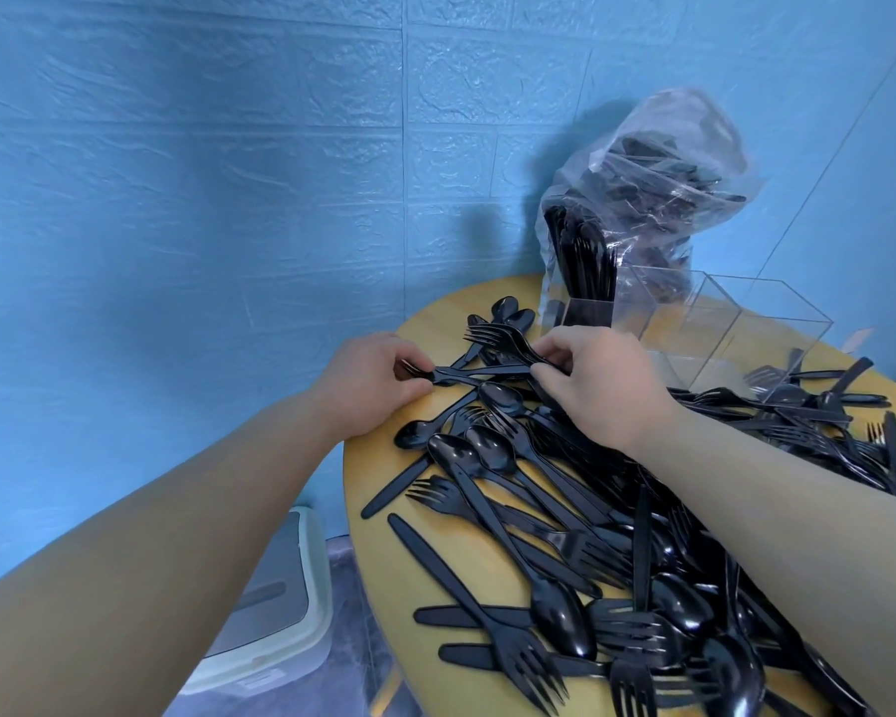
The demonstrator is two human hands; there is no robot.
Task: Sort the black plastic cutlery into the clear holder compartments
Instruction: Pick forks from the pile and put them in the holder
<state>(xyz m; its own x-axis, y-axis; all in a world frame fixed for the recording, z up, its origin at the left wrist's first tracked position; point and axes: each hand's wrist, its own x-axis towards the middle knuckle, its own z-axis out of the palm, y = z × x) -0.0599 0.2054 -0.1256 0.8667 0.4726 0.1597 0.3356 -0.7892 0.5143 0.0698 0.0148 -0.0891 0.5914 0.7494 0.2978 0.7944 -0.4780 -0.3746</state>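
Held a thin bunch (pixel 482 372) of black pieces flat above the table (pixel 384 473), just left of the clear holder (pixel 746 323). Gripped one end with the left hand (pixel 368 380), fingers curled round it. Pinched the other end with the right hand (pixel 601 385), thumb and fingers tight on the handles. Looked like squaring the bunch up before dropping it in (only a guess).

Could go wrong in a few ways from here. Could let a piece slip out of the bunch, thin smooth plastic being slippery. Could mix up the kinds, with forks and spoons lying right under the bunch and all of it black. Could knock the holder over with the right wrist, so near beside it. Could push bits off the table edge, far left of the holder, with the big pile (pixel 565 509) spread in front of the holder and reaching close to the rim.

Saw black pieces (pixel 585 271) standing upright in the holder's leftmost part. Saw nothing black in the parts to the right of that. Saw a clear plastic bag (pixel 668 163) just behind the holder, stuffed with more dark pieces.
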